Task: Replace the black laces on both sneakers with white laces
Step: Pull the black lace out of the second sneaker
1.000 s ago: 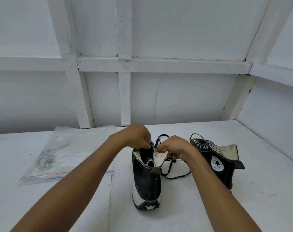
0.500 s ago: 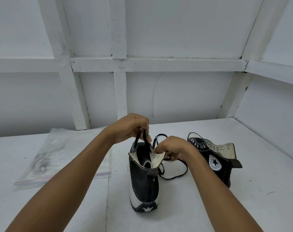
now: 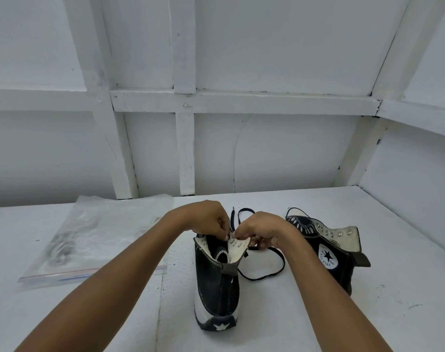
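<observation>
Heel toward the camera, the near sneaker (image 3: 216, 283) stands on the white table (image 3: 394, 275) with both hands at its open collar. The left hand (image 3: 206, 219) is curled and pinches what seems to be the black lace (image 3: 257, 278), and the right hand (image 3: 262, 229) pinches the pale eyelet flap. Slack lace loops between this shoe and the second sneaker (image 3: 328, 250); a clear plastic bag (image 3: 96, 237) lies left.

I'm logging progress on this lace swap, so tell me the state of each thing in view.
Near sneaker: upright, heel toward camera, partly unlaced.
Black lace: loose, looped on the table beside it.
Far sneaker: tilted over, visible eyelets empty.
Left hand: fingers pinching the lace.
Right hand: gripping the near sneaker's eyelet flap.
Zip bag: flat on table, contents unclear.
</observation>
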`<state>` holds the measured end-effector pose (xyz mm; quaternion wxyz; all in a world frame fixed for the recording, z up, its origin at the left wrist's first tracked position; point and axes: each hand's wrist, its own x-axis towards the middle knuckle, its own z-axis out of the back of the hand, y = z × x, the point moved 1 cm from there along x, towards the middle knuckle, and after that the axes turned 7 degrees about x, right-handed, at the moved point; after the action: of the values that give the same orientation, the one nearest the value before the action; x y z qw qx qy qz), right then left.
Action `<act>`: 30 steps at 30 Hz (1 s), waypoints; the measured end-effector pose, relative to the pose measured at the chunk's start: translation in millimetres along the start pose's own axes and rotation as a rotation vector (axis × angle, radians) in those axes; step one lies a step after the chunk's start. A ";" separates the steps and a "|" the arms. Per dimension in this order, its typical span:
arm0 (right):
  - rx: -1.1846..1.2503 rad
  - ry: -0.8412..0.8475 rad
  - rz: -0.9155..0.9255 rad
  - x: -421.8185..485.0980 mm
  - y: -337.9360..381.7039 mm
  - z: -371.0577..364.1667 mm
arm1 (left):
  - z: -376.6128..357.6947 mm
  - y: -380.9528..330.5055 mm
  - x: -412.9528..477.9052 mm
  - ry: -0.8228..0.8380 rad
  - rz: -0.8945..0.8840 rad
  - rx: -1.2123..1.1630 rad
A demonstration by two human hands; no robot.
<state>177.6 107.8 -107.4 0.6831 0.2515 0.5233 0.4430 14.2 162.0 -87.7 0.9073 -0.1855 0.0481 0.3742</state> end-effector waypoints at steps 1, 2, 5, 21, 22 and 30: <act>-0.001 0.001 -0.002 -0.2 0.1 0.1 | 1.1 0.0 -0.9 -0.023 -0.010 -0.062; -0.002 0.002 -0.004 -0.6 0.0 0.3 | 3.3 -0.4 -2.4 -0.053 -0.011 -0.154; -0.006 0.004 0.001 -1.2 0.4 0.1 | 13.2 1.6 -11.5 -0.180 -0.055 -0.580; 0.004 -0.002 0.003 -8.6 0.4 -3.0 | -1.9 -3.4 -8.7 0.012 0.020 0.060; 0.005 -0.009 0.003 -8.0 -0.3 -2.6 | -1.6 -4.3 -8.9 0.005 0.005 0.020; -0.017 0.011 0.006 -4.8 -1.0 -2.1 | 16.6 14.3 -26.1 -0.308 0.042 -0.714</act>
<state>175.7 102.9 -106.6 0.6811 0.2449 0.5224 0.4508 -15.3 160.3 -70.7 0.7745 -0.4303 -0.2180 0.4093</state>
